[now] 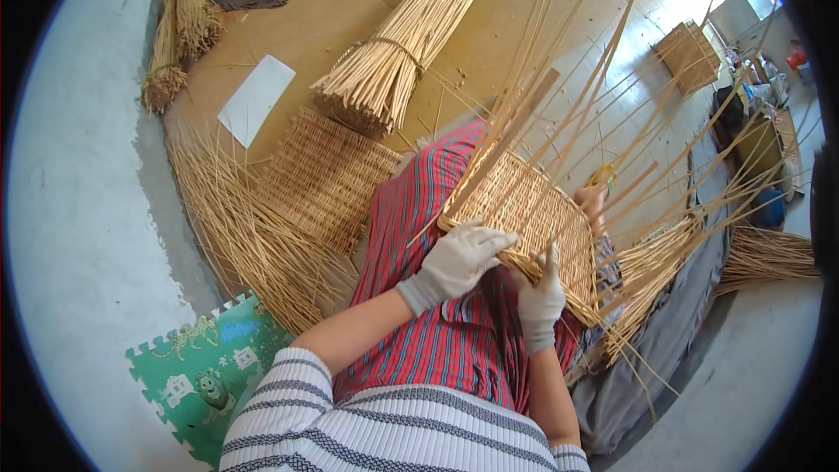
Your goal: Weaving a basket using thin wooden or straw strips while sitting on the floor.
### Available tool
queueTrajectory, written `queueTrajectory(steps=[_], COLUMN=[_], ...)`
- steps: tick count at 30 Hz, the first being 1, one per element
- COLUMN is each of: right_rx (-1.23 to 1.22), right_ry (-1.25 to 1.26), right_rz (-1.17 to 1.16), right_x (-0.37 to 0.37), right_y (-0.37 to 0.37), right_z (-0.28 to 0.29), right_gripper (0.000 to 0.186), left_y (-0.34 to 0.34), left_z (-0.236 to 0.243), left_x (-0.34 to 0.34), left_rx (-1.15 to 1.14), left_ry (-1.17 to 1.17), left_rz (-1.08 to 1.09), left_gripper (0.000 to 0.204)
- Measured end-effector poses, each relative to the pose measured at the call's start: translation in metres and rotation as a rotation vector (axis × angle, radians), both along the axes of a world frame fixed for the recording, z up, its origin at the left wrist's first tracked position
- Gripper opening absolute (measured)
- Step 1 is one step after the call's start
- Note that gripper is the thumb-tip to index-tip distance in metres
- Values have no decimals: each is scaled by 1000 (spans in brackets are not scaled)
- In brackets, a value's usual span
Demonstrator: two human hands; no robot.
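Note:
A half-woven wicker basket (pixel 556 214) lies tilted across my lap, its long loose stakes standing up and fanning out to the right. On its near edge, my gloved left hand (pixel 461 258) grips the woven rim, fingers together and pointing right. My gloved right hand (pixel 540 299) holds the same edge a little further right, one finger raised against the weave. Whether a separate strand lies between the fingertips is too small to tell. Beneath the basket is a red striped cloth (pixel 411 315) over my legs.
A finished woven panel (pixel 328 170) lies to the left, beside loose wicker rods (pixel 236 218). Further off are a tied bundle of rods (pixel 411 35), a white sheet (pixel 256 100) and another woven panel (pixel 688 57). A green foam mat (pixel 205 376) sits at lower left.

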State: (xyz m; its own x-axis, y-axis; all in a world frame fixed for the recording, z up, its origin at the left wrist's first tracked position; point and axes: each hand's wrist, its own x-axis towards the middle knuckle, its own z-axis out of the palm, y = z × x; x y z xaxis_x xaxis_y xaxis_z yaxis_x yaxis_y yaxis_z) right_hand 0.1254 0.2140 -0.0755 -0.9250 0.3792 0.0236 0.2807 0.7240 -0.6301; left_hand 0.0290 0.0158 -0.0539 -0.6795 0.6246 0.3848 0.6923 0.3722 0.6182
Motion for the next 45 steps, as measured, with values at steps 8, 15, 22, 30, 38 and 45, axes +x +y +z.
queueTrajectory(steps=[8, 15, 22, 30, 38, 45], right_rx=[4, -59, -83, 13, 11, -132], right_ry=[84, 12, -53, 38, 47, 373], right_rz=[10, -18, -60, -4, -2, 163], right_x=[0, -1, -2, -2, -3, 9], right_y=[4, 4, 2, 7, 4, -31], right_z=[-8, 14, 22, 18, 15, 59], right_gripper=[85, 80, 83, 87, 87, 79], left_y=[-91, -131, -124, -128, -148, -116], left_z=[-28, -142, -169, -149, -135, 38], left_x=[-67, -182, -240, -251, -200, -19], left_rx=[503, 7, -135, -499, -385, 935], left_ry=[-473, -356, -603, -486, -1069, -1721], left_rz=[844, 954, 1348, 1200, 818, -272], left_gripper=[13, 29, 48, 38, 25, 19])
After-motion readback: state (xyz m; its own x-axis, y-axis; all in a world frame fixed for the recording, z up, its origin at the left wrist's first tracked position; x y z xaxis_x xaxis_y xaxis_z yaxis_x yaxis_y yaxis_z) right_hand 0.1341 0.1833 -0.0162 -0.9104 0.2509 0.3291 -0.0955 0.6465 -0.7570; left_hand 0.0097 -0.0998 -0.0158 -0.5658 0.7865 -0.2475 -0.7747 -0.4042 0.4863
